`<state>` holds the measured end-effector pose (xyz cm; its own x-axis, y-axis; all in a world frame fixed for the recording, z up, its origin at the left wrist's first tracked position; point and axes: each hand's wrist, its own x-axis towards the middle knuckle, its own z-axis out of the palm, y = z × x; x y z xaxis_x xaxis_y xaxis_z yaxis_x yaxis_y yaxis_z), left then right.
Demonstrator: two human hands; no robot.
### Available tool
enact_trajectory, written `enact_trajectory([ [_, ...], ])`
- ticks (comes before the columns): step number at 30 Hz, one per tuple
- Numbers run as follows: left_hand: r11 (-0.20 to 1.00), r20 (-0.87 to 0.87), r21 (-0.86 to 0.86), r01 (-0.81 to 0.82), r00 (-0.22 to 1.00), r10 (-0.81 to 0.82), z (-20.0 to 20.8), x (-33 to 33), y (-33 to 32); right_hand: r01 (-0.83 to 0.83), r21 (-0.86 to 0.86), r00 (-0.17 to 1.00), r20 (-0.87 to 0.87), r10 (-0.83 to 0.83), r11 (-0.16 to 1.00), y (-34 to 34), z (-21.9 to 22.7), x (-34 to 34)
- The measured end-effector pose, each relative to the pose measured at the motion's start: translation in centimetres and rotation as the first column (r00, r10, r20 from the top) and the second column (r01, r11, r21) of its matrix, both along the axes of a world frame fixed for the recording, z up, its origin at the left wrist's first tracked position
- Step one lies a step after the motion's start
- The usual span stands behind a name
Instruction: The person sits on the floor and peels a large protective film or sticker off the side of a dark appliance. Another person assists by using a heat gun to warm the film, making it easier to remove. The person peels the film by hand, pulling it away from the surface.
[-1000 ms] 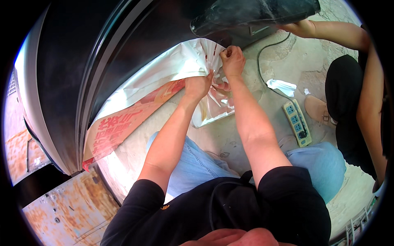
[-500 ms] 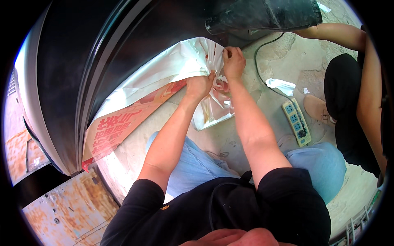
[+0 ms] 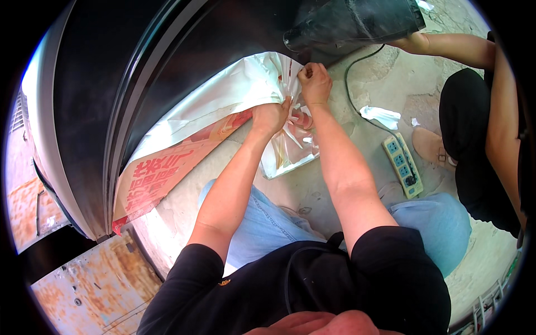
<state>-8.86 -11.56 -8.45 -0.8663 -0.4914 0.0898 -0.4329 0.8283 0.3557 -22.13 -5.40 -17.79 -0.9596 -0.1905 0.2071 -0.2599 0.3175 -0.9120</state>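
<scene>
A white film-like sheet (image 3: pixel 223 86) lies along the lower edge of a dark, glossy vehicle panel (image 3: pixel 234 33), and gathers into folds near its right end. My left hand (image 3: pixel 271 117) is closed on the gathered folds, thumb uppermost. Just right of it and a little farther off, my right hand (image 3: pixel 316 85) is closed with bent fingers at the sheet's upper right edge. What its fingertips pinch is too small to make out. Under the sheet is a brown cardboard piece (image 3: pixel 162 173) with red print.
A co-worker's hand (image 3: pixel 410 43) supports a scuffed black tapered piece (image 3: pixel 352 25) beyond my right hand. On the stone floor lie a power strip (image 3: pixel 403 167) with a dark cable (image 3: pixel 349 84) and crumpled white paper (image 3: pixel 381 116). A rusty metal panel (image 3: pixel 100 285) is at lower left.
My right hand has shifted slightly left along the sheet's edge. The black tapered piece and the co-worker's hand have moved a little left. My left hand stays put.
</scene>
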Motion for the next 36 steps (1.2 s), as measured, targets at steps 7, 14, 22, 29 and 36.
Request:
enact_trajectory([
  [7,0.991,0.073,0.117,-0.071,0.995,0.063,0.4,-0.3,0.3,0.150,-0.344,0.974,0.211,-0.079,0.927,0.4,-1.2,1.4],
  [14,0.997,0.027,0.044,-0.064,0.998,0.063,0.9,-0.3,0.5,0.111,-0.282,0.986,0.148,-0.071,0.953,1.0,-0.2,1.7],
  [22,0.999,-0.013,0.027,-0.034,0.999,0.034,1.6,-0.5,0.8,0.057,-0.175,0.997,0.059,-0.048,0.983,0.7,0.6,2.0],
  [29,0.999,-0.016,0.030,-0.024,1.000,0.025,1.3,-0.6,0.7,-0.015,-0.094,0.999,-0.046,0.011,0.995,1.3,0.6,1.2],
  [36,1.000,-0.037,-0.002,-0.024,0.999,0.024,1.6,-0.6,0.4,0.026,-0.297,0.993,0.118,0.010,0.955,1.2,0.7,1.4],
])
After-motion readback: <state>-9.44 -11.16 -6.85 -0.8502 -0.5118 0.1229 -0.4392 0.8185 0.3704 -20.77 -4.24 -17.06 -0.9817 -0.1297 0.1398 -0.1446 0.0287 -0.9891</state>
